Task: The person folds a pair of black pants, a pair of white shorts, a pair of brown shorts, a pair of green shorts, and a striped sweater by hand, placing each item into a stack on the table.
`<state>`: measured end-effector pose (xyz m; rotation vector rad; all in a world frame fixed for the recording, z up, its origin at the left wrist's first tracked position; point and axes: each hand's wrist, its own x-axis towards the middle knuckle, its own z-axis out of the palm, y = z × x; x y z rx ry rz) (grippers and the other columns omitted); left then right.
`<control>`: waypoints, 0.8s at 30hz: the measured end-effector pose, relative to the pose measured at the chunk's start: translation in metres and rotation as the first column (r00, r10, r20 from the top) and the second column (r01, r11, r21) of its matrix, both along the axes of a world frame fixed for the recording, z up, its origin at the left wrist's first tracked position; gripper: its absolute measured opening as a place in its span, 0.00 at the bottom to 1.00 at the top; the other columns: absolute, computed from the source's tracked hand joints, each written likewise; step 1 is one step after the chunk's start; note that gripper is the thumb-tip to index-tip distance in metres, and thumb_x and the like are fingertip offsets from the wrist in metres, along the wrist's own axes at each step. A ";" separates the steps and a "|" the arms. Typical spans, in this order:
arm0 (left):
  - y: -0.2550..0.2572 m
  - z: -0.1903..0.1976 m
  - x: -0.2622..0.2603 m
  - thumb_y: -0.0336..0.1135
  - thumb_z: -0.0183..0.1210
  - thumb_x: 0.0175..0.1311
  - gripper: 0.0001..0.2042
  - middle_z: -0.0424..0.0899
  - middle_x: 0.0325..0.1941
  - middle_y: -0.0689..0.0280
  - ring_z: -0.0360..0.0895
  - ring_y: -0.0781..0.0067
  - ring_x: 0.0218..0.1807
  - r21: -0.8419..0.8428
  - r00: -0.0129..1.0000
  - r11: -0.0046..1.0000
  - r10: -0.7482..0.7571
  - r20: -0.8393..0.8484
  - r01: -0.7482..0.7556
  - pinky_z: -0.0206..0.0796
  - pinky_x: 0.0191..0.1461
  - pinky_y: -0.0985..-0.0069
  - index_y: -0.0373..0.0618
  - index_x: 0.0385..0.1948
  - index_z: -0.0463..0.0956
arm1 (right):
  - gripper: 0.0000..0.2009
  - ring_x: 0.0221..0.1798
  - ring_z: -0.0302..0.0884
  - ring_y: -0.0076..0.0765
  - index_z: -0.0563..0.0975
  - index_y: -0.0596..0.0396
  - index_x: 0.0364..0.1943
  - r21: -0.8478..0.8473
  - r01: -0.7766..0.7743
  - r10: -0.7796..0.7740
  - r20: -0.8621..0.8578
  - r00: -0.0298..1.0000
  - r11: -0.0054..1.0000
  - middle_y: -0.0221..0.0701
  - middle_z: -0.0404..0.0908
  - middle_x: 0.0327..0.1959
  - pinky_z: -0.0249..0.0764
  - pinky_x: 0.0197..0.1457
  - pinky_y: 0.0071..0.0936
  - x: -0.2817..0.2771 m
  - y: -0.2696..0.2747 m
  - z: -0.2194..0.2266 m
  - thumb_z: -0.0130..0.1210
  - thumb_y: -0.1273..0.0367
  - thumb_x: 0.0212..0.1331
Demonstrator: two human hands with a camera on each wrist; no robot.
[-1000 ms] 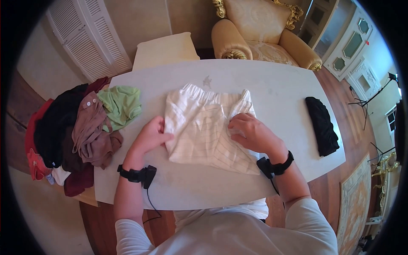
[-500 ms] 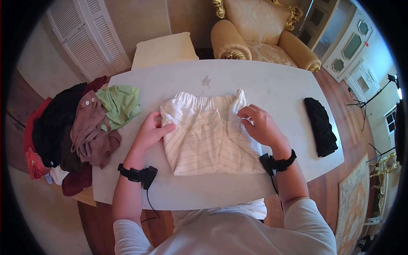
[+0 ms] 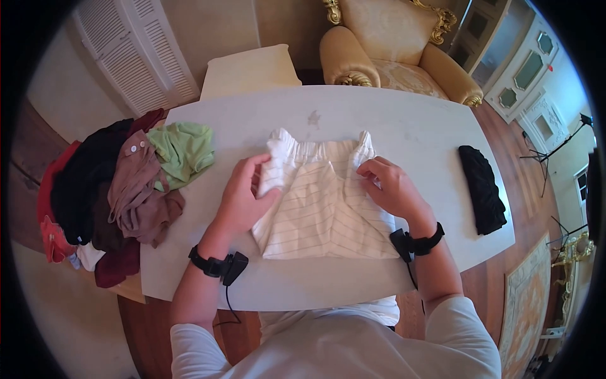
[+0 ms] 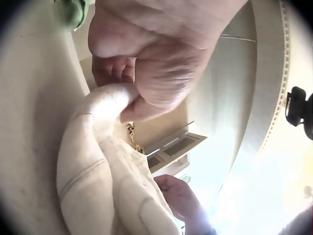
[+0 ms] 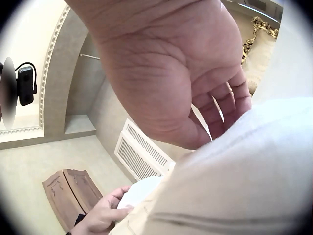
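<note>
White pinstriped shorts [image 3: 315,215] lie on the table in front of me, gathered elastic waistband at the far side. My left hand [image 3: 243,196] pinches the left side below the waistband, lifting a fold between thumb and fingers. The left wrist view shows this raised fold [image 4: 93,142] under the left hand [image 4: 151,54]. At the opposite side, my right hand [image 3: 394,189] has its fingers bent onto the fabric just below the waistband corner. In the right wrist view, thumb and fingertips of the right hand [image 5: 171,73] meet the fabric [image 5: 244,166], which partly hides them.
A heap of clothes, with a green garment [image 3: 183,151], a brown one [image 3: 136,189] and a black one [image 3: 88,183], lies at the left table edge. A folded black garment [image 3: 483,189] lies at the right. Beyond the white table [image 3: 252,114] stand an armchair [image 3: 391,44] and a pale stool [image 3: 252,69].
The shorts have been spread straighter, their lower edge now level. My left hand has moved inward and up, turning the left side in. My right hand has moved slightly right and away from me.
</note>
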<state>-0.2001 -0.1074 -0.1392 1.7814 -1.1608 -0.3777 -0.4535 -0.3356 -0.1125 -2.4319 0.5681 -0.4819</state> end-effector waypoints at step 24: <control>0.006 -0.010 -0.024 0.24 0.59 0.66 0.29 0.55 0.86 0.55 0.48 0.40 0.86 0.215 0.822 0.937 -0.345 0.453 0.275 0.50 0.84 0.51 0.56 0.71 0.73 | 0.18 0.66 0.77 0.56 0.80 0.57 0.56 -0.120 -0.326 0.334 0.061 0.940 0.938 0.44 0.78 0.64 0.76 0.66 0.41 0.031 0.032 0.026 0.63 0.78 0.61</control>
